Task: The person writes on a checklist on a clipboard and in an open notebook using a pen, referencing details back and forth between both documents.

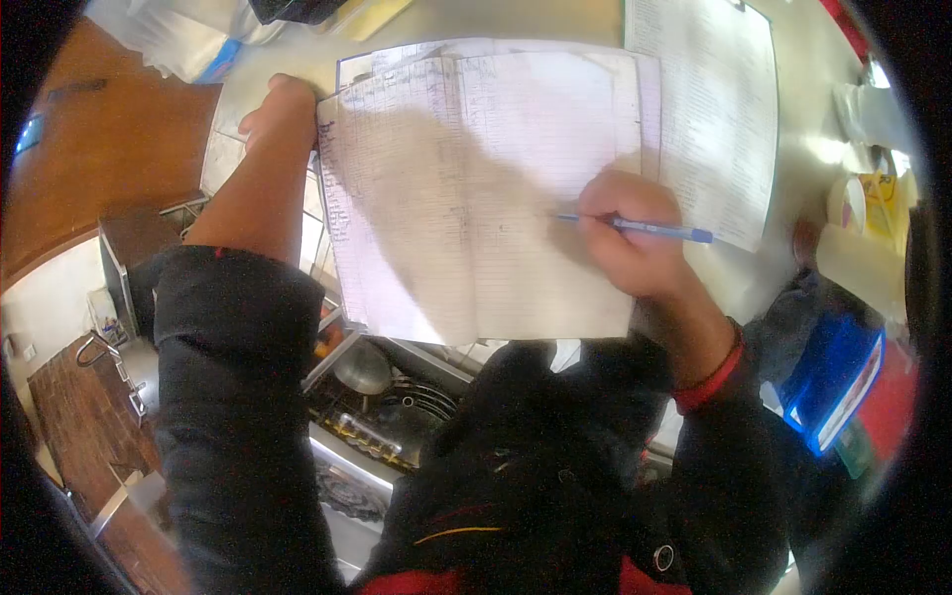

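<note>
Spread open across the upper centre of the frame: a wide, white-paged ruled paper notebook (531,288) with handwritten entries, its lower edge close to a black jacket (555,446) at bottom centre. Just beside its right edge, towards the upper right: a dark-edged clipboard (719,129) with a white lined sheet. Further right, room for moving along a pale, smooth counter (808,84), as far as a small white cup (846,201) near the right edge.

At the notebook's upper-left edge: the left hand (278,114), fingers partly curled, tips hidden; impossible to tell whether gripping the notebook or only resting beside it. Over the right-hand page: the right hand (630,228), fingers closed around a slim blue pen (679,233), point towards the page, contact hard to make out. Cut off by the top edge: a black object (296,8), unclear in kind. Blurred at upper left: crumpled translucent plastic (174,35).

Counted: two hands, one pen, one clipboard, two facing pages, one round metal bowl (362,369) at lower left of centre, one bright-blue box-like object (838,387) at right.
</note>
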`<action>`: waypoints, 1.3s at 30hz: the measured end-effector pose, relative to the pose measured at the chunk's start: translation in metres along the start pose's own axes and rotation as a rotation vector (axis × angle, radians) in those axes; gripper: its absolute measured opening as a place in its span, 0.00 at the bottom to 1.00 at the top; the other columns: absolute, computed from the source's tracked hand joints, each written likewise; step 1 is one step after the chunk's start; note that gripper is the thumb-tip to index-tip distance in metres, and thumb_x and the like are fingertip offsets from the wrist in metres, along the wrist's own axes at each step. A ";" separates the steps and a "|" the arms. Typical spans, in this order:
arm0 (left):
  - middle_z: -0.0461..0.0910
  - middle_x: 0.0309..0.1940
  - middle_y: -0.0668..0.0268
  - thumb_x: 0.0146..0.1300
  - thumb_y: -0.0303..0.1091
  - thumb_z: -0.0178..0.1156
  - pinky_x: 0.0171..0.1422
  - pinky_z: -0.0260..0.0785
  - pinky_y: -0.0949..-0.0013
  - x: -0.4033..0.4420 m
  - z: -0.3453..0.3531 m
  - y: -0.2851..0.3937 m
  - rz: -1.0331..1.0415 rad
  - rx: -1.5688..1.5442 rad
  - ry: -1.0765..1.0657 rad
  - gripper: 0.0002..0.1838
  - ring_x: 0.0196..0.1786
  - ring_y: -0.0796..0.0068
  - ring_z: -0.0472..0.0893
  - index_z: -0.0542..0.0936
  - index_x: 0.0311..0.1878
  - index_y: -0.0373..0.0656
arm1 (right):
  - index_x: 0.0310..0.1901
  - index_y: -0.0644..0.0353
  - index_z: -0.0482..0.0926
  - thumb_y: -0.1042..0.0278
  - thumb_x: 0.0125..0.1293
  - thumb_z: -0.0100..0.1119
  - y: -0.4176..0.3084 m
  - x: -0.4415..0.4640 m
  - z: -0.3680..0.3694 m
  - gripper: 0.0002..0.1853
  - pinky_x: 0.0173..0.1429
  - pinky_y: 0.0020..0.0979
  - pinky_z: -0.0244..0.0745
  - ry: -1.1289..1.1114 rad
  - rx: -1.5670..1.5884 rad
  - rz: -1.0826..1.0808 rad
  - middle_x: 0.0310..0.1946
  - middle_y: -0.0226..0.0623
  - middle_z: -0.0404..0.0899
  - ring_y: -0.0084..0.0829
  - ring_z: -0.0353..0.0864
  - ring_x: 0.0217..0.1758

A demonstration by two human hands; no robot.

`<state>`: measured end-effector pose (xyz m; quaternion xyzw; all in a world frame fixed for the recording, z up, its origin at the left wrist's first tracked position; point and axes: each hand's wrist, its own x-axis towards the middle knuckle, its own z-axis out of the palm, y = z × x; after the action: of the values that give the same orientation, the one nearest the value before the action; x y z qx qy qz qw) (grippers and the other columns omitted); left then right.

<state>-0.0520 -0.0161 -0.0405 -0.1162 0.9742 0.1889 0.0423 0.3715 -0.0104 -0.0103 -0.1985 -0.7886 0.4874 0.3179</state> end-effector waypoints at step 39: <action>0.51 0.73 0.42 0.66 0.55 0.45 0.72 0.59 0.46 -0.035 -0.030 0.006 0.042 0.144 -0.092 0.38 0.70 0.41 0.63 0.55 0.74 0.45 | 0.30 0.60 0.75 0.73 0.53 0.62 0.001 0.000 0.002 0.05 0.30 0.40 0.67 0.004 -0.046 -0.020 0.24 0.41 0.74 0.43 0.74 0.26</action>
<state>-0.0211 -0.0142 -0.0065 -0.0838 0.9845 0.1245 0.0913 0.3700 -0.0109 -0.0114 -0.1988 -0.8008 0.4657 0.3197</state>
